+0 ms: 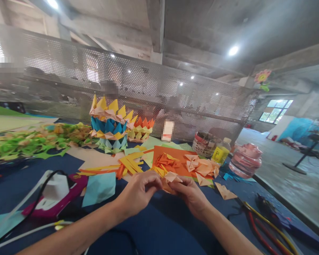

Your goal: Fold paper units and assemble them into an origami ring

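My right hand (190, 194) pinches a small folded piece of peach paper (171, 177) between thumb and fingers. At its other side my left hand (140, 193) is closed, thumb and forefinger together at the paper's left edge. Just beyond lies an orange paper sheet (184, 170), carrying orange and yellow paper strips (166, 162) and a group of folded peach pieces (202, 165). Yellow strips (131, 163) lie farther left. Behind them stand rings of pointed folded paper (108, 125) in yellow, blue and peach, stacked, with another orange-topped ring (142, 129) beside them.
Green and yellow paper scraps (39, 140) cover the back left. A purple power strip (74, 186) with cables sits at left, beside a light blue sheet (99, 188). At right are a bottle (222, 151), a pink jug (246, 161) and red-and-yellow-handled pliers (266, 226). A perforated metal panel (143, 85) stands behind.
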